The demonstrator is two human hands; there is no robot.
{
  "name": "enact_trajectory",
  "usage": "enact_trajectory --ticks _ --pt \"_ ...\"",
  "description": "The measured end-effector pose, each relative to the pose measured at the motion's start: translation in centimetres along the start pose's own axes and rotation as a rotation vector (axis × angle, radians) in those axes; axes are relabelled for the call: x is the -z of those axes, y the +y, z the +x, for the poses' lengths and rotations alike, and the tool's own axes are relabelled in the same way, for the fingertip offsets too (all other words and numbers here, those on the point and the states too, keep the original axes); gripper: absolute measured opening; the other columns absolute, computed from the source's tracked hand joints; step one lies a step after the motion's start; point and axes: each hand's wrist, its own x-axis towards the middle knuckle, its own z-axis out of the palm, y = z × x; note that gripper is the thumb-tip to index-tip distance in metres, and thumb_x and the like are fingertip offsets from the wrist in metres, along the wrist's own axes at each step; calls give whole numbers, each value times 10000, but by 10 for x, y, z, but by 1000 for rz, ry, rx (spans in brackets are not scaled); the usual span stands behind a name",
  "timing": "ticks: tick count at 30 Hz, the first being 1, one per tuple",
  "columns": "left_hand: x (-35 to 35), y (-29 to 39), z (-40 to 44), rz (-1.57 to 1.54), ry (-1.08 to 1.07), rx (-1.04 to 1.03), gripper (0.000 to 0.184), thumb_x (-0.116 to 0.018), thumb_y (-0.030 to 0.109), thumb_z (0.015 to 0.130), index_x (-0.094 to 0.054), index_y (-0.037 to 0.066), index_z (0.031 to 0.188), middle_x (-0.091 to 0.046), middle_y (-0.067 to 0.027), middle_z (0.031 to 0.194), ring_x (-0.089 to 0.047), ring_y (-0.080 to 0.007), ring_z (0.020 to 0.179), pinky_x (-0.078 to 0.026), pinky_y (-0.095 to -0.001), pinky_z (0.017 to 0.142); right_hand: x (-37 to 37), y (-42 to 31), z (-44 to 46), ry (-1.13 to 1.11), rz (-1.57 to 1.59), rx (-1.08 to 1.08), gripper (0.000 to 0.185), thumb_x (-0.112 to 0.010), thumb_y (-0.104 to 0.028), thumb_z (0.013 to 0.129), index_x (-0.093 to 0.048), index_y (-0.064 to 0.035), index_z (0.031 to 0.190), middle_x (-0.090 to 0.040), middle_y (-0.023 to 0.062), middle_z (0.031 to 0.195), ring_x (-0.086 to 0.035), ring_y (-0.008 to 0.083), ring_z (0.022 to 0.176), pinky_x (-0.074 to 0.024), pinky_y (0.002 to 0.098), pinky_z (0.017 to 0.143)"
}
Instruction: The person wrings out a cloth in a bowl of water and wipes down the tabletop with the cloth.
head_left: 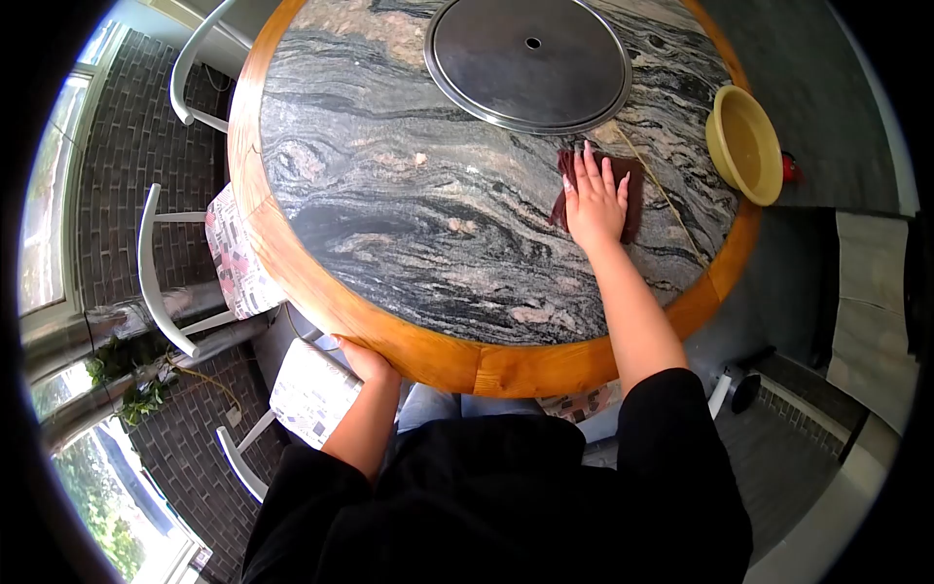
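Now your right hand (596,202) lies flat on the dark-maroon cloth (634,202) atop the grey-veined stone tabletop (418,248) stretching leftward; your left hand (369,361) meets the orange-brown wooden edge (525,372), fingers partly hidden, grip unclear.

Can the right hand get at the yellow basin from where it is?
Probably yes: the right hand rests on the dark red cloth, and nothing tall stands between it and the yellow basin.
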Motion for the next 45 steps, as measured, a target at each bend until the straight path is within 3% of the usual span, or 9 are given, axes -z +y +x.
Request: enact_trajectory --ticks 11,17,21,25,28,31,34,37,45 --pt "3 3 -8 -10 -74 -15 744 -276 645 1016 -371 89 1501 -451 -89 1488 -471 -264 1325 -363 -384 1127 29 -49 -123 10 86 41 525 -496 -373 994 -461 -163 1474 -292 -21 1616 -335 286 1446 -145 514 1213" --pt "39 5 27 212 -169 -83 696 -296 587 1035 -316 102 1534 -432 -83 1505 -435 -251 1358 -337 -368 1136 43 -74 -183 -58 147 54 524 -513 -368 992 -473 -146 1464 -333 15 1597 -338 312 1440 -158 523 1207" --pt "13 37 31 127 -175 -155 638 -298 490 1047 -358 43 1498 -461 -86 1473 -468 -250 1323 -370 -361 1104 48 -83 -207 -111 167 64 511 -522 -369 988 -494 -164 1454 -315 -7 1606 -310 304 1456 -151 517 1211" --pt "9 32 63 158 -95 -210 594 -287 420 1039 -437 -13 1417 -531 -135 1383 -552 -267 1219 -430 -367 1051 47 -83 -189 -97 162 97 513 -535 -363 981 -495 -169 1454 -322 -19 1602 -314 300 1455 -156 515 1210" --pt "17 28 74 216 -106 -242 604 -293 445 1061 -385 1 1460 -494 -162 1412 -530 -279 1243 -426 -373 1062 45 -86 -163 -96 183 88 513 -544 -351 976 -493 -175 1455 -327 -34 1599 -319 291 1454 -174 497 1209" --pt "9 31 60 290 18 -278 614 -305 448 1060 -379 -7 1465 -493 -167 1416 -525 -280 1250 -417 -371 1070 39 -89 -133 -70 172 90 509 -544 -342 976 -492 -178 1455 -322 -34 1601 -318 287 1455 -181 490 1208" --pt "14 30 67 248 -66 -277 627 -312 458 1059 -380 -11 1469 -489 -170 1423 -523 -280 1253 -417 -371 1068 32 -91 -100 -19 195 90 503 -527 -326 981 -483 -180 1461 -316 -43 1604 -318 280 1456 -181 481 1210" --pt "12 27 69 293 13 -351 571 -307 407 1039 -476 -31 1364 -558 -169 1317 -576 -277 1164 -456 -367 1026 26 -92 -67 0 186 90 509 -522 -335 978 -478 -187 1462 -310 -57 1606 -314 268 1459 -172 468 1213" --pt "10 27 63 286 51 -336 609 -330 462 1052 -470 -44 1362 -558 -174 1314 -564 -276 1159 -444 -363 1016 10 -93 -3 17 102 102 501 -469 -401 1004 -473 -215 1470 -311 -77 1604 -311 224 1464 -153 457 1219"
